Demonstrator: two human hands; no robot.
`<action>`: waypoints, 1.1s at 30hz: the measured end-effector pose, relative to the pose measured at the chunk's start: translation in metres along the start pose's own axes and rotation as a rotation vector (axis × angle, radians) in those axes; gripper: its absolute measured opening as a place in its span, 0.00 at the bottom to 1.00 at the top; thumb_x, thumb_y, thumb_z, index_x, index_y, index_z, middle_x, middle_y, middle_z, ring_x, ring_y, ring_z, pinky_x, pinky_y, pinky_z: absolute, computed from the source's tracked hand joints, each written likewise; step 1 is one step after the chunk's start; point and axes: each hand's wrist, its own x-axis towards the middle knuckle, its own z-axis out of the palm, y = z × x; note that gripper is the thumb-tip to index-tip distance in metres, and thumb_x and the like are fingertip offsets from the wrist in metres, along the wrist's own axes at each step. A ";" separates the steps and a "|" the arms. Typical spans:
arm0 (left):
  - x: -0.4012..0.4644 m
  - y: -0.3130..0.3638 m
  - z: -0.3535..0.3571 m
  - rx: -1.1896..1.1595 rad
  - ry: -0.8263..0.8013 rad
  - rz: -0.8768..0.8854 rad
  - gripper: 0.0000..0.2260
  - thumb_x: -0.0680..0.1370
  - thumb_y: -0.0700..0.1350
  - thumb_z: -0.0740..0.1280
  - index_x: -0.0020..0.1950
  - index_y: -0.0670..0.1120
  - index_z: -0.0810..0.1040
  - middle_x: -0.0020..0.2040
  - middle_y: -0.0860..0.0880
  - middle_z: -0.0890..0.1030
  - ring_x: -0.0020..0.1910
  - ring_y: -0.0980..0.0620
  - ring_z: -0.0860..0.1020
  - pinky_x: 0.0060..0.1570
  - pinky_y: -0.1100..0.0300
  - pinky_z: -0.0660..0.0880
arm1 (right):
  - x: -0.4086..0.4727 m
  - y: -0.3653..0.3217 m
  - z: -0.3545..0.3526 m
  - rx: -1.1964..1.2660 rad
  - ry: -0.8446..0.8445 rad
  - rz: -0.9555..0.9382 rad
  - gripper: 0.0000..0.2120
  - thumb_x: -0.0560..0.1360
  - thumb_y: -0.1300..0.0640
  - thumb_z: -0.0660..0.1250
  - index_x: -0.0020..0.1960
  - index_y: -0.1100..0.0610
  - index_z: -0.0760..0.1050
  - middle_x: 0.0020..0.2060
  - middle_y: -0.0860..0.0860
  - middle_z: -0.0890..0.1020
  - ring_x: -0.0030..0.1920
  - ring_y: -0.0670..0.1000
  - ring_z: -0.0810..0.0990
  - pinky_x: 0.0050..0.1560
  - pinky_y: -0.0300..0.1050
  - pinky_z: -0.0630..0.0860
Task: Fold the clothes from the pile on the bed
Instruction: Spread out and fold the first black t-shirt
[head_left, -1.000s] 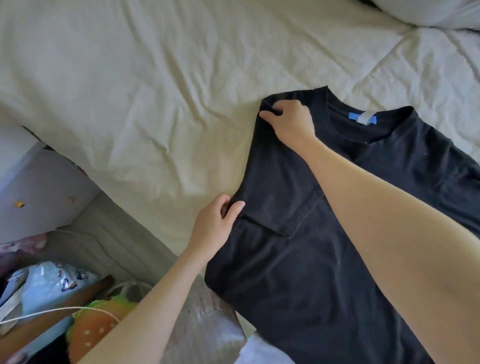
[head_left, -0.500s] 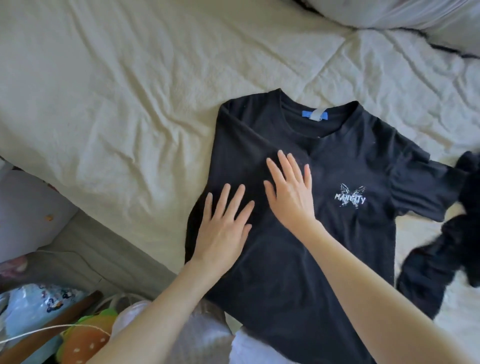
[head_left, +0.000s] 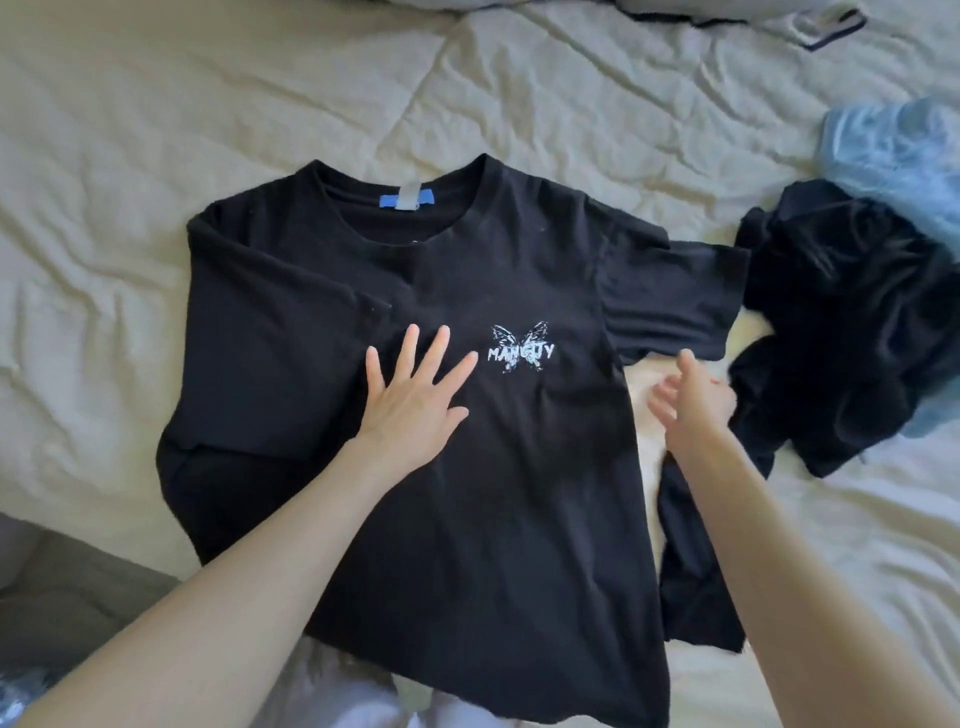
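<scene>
Black T-shirt (head_left: 467, 467) spread front-up on the cream bed cover (head_left: 156, 130), collar toward the far side, hem at the near edge. Left sleeve already turned in over the chest, probably the first fold of the pair. Right sleeve (head_left: 670, 301) lying out flat to the right, not yet folded.

Left hand (head_left: 415, 395) flat on the chest, fingers straight and spread, gripping nothing; likely pinning the folded side so the cloth does not slide. Butterfly print (head_left: 519, 347) just right of its fingertips.

Right hand (head_left: 693, 400) over the strip of bare cover just right of the shirt's side edge, below the right sleeve. Blurred; fingers look loose and apart, with nothing seen in them, though contact with the fabric cannot be made out. Apparently heading for the sleeve or side seam to match the other fold.

Dark crumpled garments (head_left: 841, 322) heaped at the right, close by the sleeve, with a pale blue garment (head_left: 898, 156) beyond: seemingly the remaining pile.
</scene>
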 end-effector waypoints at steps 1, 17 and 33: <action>0.005 0.003 0.001 -0.016 -0.051 -0.026 0.27 0.82 0.55 0.53 0.77 0.58 0.44 0.77 0.51 0.36 0.75 0.43 0.33 0.69 0.34 0.40 | 0.012 -0.007 -0.002 0.184 -0.077 0.131 0.08 0.78 0.53 0.64 0.51 0.58 0.70 0.43 0.52 0.77 0.45 0.51 0.79 0.51 0.45 0.76; 0.039 -0.002 -0.051 -0.938 0.008 -0.515 0.15 0.82 0.48 0.54 0.65 0.55 0.73 0.68 0.54 0.73 0.69 0.53 0.68 0.68 0.53 0.62 | -0.029 0.033 0.015 -0.531 -0.373 -1.362 0.09 0.68 0.65 0.72 0.48 0.59 0.83 0.50 0.55 0.82 0.52 0.59 0.80 0.56 0.55 0.74; 0.164 0.079 -0.093 -0.633 0.213 -0.280 0.16 0.74 0.56 0.69 0.50 0.43 0.78 0.51 0.47 0.80 0.52 0.47 0.78 0.54 0.53 0.74 | -0.011 0.024 0.017 0.109 -0.306 0.221 0.10 0.75 0.50 0.69 0.39 0.55 0.78 0.42 0.57 0.83 0.44 0.54 0.82 0.51 0.49 0.79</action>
